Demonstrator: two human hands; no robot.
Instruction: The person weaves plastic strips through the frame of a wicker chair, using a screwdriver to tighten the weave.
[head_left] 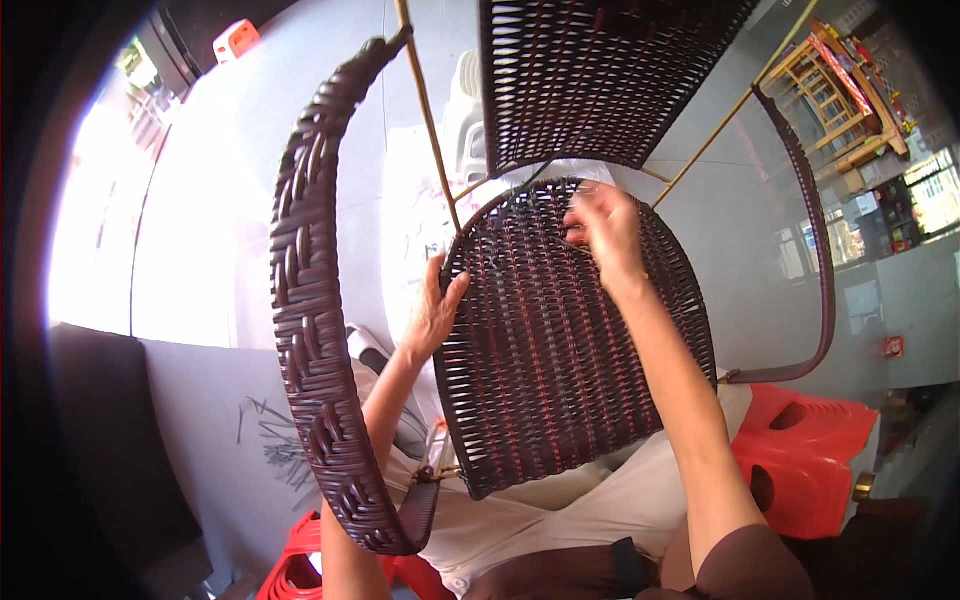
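A dark brown woven wicker chair with reddish strands stands tilted in front of me, over my lap. My left hand (432, 310) grips the left rim of its seat (540, 370), thumb on top and the other fingers hidden beyond the edge. Over the far part of the seat is my right hand (605, 230), its fingers curled together and blurred by motion. Whatever may be between them is too smeared to name. The woven backrest (610, 90) rises beyond the seat. A wrapped armrest (310, 270) curves along the left, outside my left forearm.
On the right, the chair's other armrest (818, 240) bends around, joined to a bare gold-coloured rod (710, 140). Red plastic stools (800, 455) flank me. A white stool (466, 110) stands behind the chair. Loose dark strands (285, 440) lie on the floor at left.
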